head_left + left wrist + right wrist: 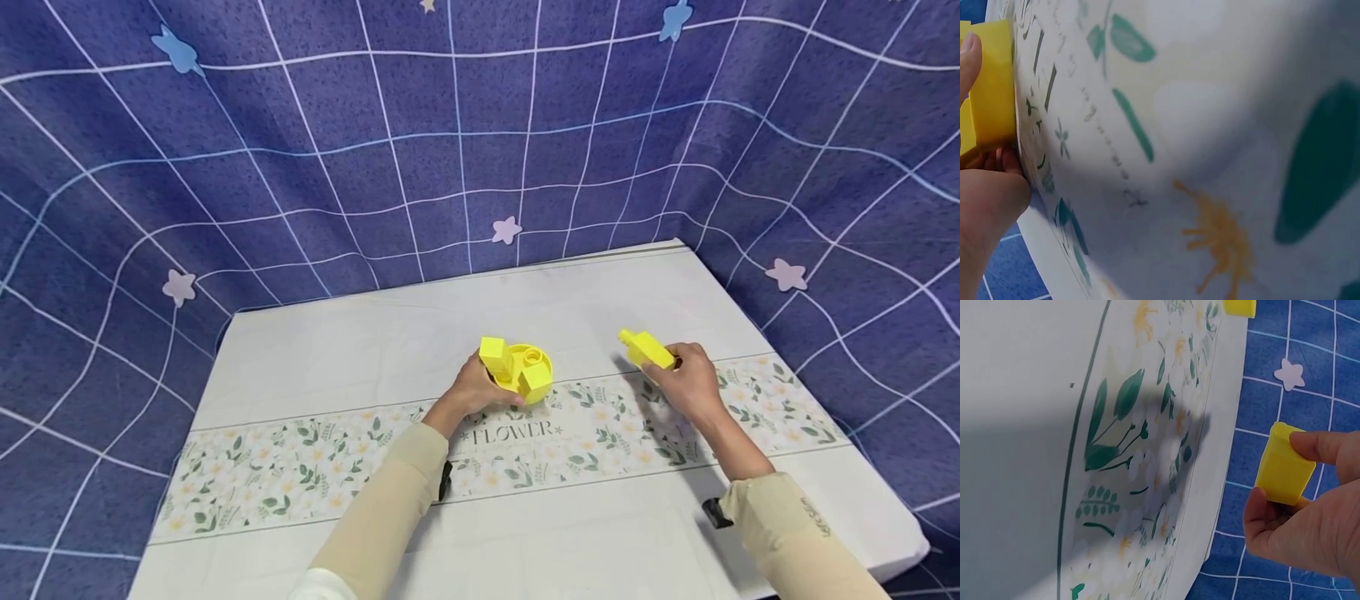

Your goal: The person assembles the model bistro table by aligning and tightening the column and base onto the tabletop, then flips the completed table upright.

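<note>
Hands: left hand grips round, yellow, block-studded plastic dish, centre of white-clothed bench; right hand pinches yellow, knob-ended plastic block, raised at right. Slack fingertip pinch could drop it.

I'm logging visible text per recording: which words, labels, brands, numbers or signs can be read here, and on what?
"FLOWER": printed on the white table cover, a star-like mark at each end.
Right sleeve: dark lettering, too small to read.
Left wrist view: small script on the same cover, too blurred to read.
</note>
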`<state>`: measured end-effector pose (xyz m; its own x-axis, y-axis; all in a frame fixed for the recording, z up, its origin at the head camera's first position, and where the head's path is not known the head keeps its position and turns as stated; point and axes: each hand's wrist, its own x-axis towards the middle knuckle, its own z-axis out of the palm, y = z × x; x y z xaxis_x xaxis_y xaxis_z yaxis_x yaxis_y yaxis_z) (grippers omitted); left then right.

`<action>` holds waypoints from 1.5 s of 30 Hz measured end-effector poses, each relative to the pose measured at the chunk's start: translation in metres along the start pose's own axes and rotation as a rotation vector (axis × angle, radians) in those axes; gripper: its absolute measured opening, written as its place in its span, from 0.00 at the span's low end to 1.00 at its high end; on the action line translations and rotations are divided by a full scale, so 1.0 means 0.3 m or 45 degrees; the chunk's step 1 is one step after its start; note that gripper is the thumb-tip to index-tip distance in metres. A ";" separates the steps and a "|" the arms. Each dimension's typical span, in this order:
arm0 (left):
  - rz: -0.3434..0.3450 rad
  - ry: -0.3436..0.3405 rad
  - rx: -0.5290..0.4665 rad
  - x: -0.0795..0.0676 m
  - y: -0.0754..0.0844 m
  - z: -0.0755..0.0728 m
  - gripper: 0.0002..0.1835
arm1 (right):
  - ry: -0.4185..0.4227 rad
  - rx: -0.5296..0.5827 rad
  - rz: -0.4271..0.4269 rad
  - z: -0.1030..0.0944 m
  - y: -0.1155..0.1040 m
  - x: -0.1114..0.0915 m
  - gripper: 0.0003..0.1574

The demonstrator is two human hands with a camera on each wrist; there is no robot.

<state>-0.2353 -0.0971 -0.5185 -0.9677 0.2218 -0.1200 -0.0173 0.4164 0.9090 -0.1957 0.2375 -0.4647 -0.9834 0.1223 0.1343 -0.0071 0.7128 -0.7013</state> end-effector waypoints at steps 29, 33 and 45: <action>-0.044 -0.022 0.074 -0.009 0.004 0.035 0.53 | -0.048 0.058 -0.049 0.017 -0.028 0.003 0.28; -0.036 -0.012 0.120 -0.003 0.009 0.035 0.54 | -0.039 0.054 -0.055 0.017 -0.027 0.005 0.27; -0.011 -0.206 0.202 0.040 0.016 -0.042 0.50 | -0.058 0.063 -0.036 0.023 -0.049 -0.001 0.27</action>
<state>-0.2502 -0.1034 -0.5106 -0.9144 0.3510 -0.2016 0.0268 0.5494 0.8351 -0.1965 0.2224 -0.4592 -0.9898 0.0707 0.1234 -0.0425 0.6806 -0.7314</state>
